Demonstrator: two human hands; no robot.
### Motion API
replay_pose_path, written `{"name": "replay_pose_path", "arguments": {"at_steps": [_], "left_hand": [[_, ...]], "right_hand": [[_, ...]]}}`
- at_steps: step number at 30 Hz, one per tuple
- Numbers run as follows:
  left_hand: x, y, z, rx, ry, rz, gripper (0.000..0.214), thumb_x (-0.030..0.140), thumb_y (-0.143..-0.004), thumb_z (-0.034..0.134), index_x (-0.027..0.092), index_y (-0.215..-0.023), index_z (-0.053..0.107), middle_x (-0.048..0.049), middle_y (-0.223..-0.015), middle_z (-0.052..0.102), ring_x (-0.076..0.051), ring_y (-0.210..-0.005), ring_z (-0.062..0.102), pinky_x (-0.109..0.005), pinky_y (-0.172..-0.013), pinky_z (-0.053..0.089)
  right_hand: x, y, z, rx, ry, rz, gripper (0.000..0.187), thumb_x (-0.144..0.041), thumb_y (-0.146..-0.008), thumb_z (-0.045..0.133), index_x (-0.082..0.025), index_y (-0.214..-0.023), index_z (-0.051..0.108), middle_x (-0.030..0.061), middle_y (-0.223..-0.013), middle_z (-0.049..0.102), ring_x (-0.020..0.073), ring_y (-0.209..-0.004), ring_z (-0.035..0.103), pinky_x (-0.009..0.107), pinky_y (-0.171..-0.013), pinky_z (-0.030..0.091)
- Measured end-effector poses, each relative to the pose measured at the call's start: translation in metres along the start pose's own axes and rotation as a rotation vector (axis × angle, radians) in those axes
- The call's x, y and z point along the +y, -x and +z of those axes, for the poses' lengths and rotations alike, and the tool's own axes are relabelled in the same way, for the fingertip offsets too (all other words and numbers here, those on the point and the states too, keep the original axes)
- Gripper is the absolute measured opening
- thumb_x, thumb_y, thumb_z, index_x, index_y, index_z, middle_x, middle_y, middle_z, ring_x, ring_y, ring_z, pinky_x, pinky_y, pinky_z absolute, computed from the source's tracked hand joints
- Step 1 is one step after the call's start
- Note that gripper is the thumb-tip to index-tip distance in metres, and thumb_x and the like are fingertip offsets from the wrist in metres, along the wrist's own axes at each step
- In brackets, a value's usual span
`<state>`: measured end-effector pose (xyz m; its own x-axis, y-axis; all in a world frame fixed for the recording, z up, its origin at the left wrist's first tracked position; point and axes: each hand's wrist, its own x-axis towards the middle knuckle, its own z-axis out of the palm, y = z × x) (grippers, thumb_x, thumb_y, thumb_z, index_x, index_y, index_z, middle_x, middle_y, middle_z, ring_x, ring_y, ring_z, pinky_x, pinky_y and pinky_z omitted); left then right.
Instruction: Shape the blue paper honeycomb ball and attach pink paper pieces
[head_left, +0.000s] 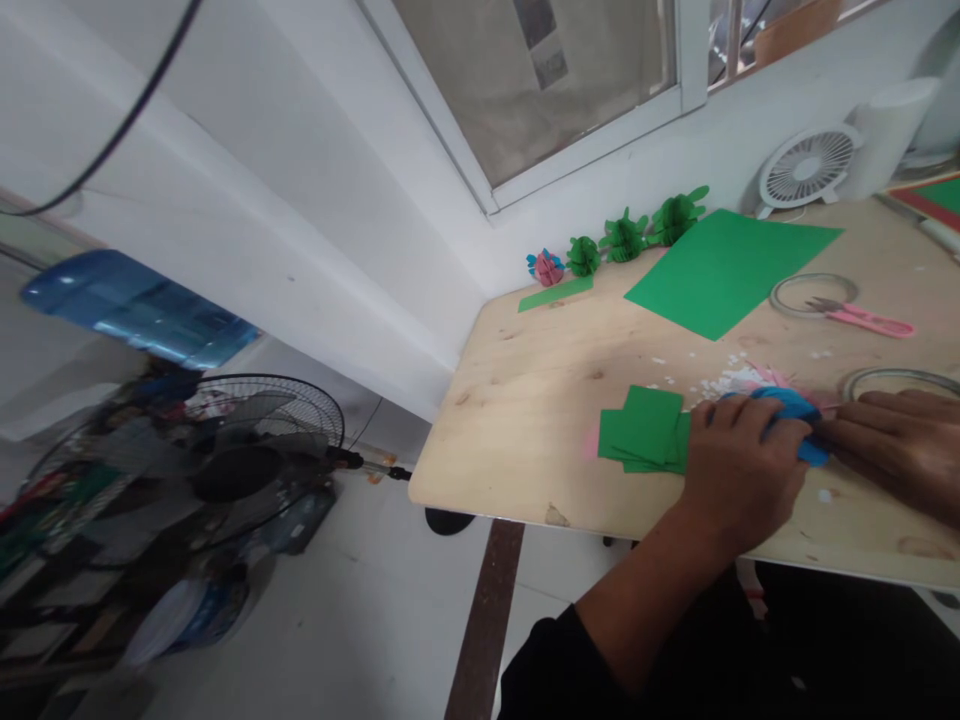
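My left hand point(742, 470) rests on the wooden table point(525, 400) with its fingers curled round a blue paper piece point(791, 410). My right hand point(900, 445) comes in from the right, and its fingertips pinch the same blue paper where the two hands meet. A small stack of green paper squares point(645, 430) lies just left of my left hand, partly over a pink scrap. White and pink paper scraps point(739, 380) lie just behind the hands.
A large green sheet point(727, 265), pink scissors point(870, 320) and two tape rings lie farther back. Green and pink paper ornaments point(622, 240) line the wall under the window. A small white fan point(806, 170) stands at the back right. A floor fan point(255, 450) stands left of the table.
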<state>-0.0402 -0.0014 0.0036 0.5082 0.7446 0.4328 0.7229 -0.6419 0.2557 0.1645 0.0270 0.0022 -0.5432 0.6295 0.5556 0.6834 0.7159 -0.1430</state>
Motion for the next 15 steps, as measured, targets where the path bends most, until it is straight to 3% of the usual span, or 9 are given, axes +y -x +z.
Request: {"name": "replay_pose_path", "arguments": {"at_steps": [2,4,9,15], "left_hand": [[0.000,-0.001,-0.001,-0.011,0.003,-0.002,0.030,0.031,-0.096,0.045,0.019,-0.115,0.064,-0.0070,-0.124,0.065,-0.026,-0.119,0.053,-0.041,-0.097,0.041],[-0.001,-0.002,-0.003,-0.023,0.016,-0.012,0.030,0.031,-0.096,0.044,0.019,-0.115,0.064,-0.0070,-0.124,0.065,-0.025,-0.119,0.053,-0.041,-0.099,0.041],[-0.004,0.000,-0.009,-0.004,0.138,-0.100,0.037,0.033,-0.093,0.051,0.017,-0.125,0.057,-0.0083,-0.128,0.062,-0.024,-0.123,0.052,-0.040,-0.109,0.037],[0.001,0.014,-0.010,0.282,0.585,-0.421,0.053,0.023,-0.077,0.068,0.021,-0.128,0.052,-0.0106,-0.129,0.059,-0.028,-0.124,0.052,-0.046,-0.109,0.040]], "right_hand": [[-0.004,-0.005,-0.004,0.089,0.139,-0.213,0.034,-0.026,-0.085,0.035,-0.030,-0.082,0.069,0.0045,-0.079,0.071,0.0206,-0.066,0.063,0.034,-0.055,0.052],[-0.006,-0.009,-0.006,0.157,0.276,-0.334,0.035,-0.023,-0.087,0.032,-0.025,-0.083,0.067,0.0080,-0.077,0.070,0.0210,-0.065,0.063,0.034,-0.054,0.051],[-0.006,-0.008,-0.002,0.188,0.344,-0.317,0.035,-0.023,-0.089,0.031,-0.018,-0.091,0.065,0.0134,-0.080,0.068,0.0246,-0.067,0.062,0.037,-0.056,0.050],[-0.003,0.002,0.004,0.209,0.368,-0.157,0.033,-0.037,-0.092,0.034,-0.020,-0.090,0.062,0.0113,-0.080,0.066,0.0240,-0.072,0.061,0.035,-0.058,0.047]]}}
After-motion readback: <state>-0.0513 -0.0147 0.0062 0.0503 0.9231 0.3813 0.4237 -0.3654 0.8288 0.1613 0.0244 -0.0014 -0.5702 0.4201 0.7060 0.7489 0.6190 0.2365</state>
